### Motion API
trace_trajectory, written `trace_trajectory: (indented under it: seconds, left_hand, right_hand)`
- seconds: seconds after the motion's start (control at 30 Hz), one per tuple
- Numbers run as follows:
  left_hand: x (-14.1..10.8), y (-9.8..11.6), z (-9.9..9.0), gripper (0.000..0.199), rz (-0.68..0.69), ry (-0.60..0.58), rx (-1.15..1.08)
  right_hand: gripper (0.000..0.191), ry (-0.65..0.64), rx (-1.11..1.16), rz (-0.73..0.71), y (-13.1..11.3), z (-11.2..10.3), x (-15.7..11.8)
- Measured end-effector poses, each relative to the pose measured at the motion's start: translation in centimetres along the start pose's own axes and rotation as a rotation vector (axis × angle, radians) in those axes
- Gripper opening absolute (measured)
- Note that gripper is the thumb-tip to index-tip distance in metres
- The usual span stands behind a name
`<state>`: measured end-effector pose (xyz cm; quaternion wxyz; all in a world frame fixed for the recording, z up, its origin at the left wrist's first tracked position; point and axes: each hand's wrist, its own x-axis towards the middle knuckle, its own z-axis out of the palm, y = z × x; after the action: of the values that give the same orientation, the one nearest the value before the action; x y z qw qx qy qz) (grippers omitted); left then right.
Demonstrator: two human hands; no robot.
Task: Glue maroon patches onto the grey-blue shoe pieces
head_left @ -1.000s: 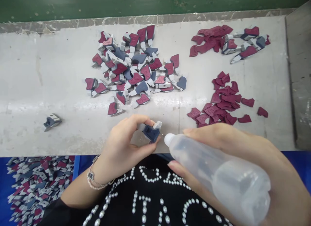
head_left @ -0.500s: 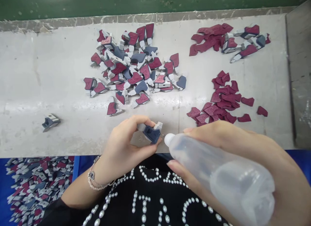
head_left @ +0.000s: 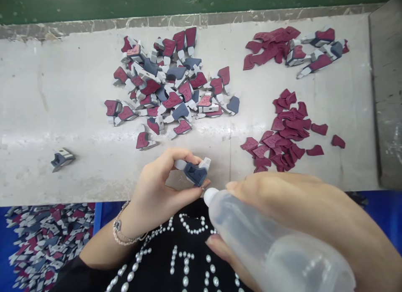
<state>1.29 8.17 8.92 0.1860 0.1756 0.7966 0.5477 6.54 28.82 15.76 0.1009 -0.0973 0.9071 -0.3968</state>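
Between thumb and fingers, my left hand (head_left: 163, 179) holds a small grey and dark blue part (head_left: 195, 173) by the table's front edge, its hollow dark side facing up. My right hand (head_left: 301, 200) is wrapped round a translucent squeeze bottle (head_left: 270, 242). The bottle's white tip (head_left: 210, 195) is just below and right of the part, close to my left thumb. A large pile of grey, blue and maroon parts (head_left: 172, 99) lies beyond my left hand. Loose maroon pieces (head_left: 285, 133) lie beyond my right hand.
One grey and blue part (head_left: 62, 159) sits alone at the left of the table (head_left: 25, 116). More maroon pieces (head_left: 273, 41) and several assembled parts (head_left: 320, 53) are at the back right. A blue bin (head_left: 50, 242) full of parts stands below at the left.
The bottle in my right hand has moved down and slightly left, its tip now lower beside the part. My left hand has hardly moved.
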Motion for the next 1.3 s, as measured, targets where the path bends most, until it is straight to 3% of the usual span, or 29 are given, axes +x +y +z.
trace_trajectory:
  seconds: [0.13,0.2,0.33,0.47,0.77,1.13,1.3]
  left_hand:
    - [0.0,0.0,0.0,0.04,0.001,-0.01,-0.005]
    - [0.1,0.1,0.0,0.04,0.01,-0.02,-0.009]
    - [0.2,0.2,0.0,0.037,0.02,-0.028,0.003]
    - [0.1,0.0,-0.1,0.037,0.014,-0.009,0.018]
    - [0.0,-0.3,-0.3,0.037,-0.031,-0.015,-0.038]
    - [0.0,-0.2,-0.4,0.039,-0.028,-0.011,-0.028]
    - [0.0,-0.7,-0.7,0.041,-0.079,0.036,-0.091]
  right_hand:
    - [0.023,-0.04,0.041,0.04,0.0,-0.2,0.0]
    - [0.018,0.004,0.034,0.061,0.0,-0.6,0.3]
    - [0.024,0.111,-0.04,0.037,-0.1,-0.9,0.7]
    - [0.017,0.111,-0.057,0.013,-0.1,-0.6,0.8]
    - [0.027,0.143,-0.036,-0.016,0.2,-1.2,1.0]
    - [0.026,0.118,0.078,-0.001,0.4,-0.9,1.5]
    - [0.033,0.071,0.304,0.016,1.2,-2.0,0.9]
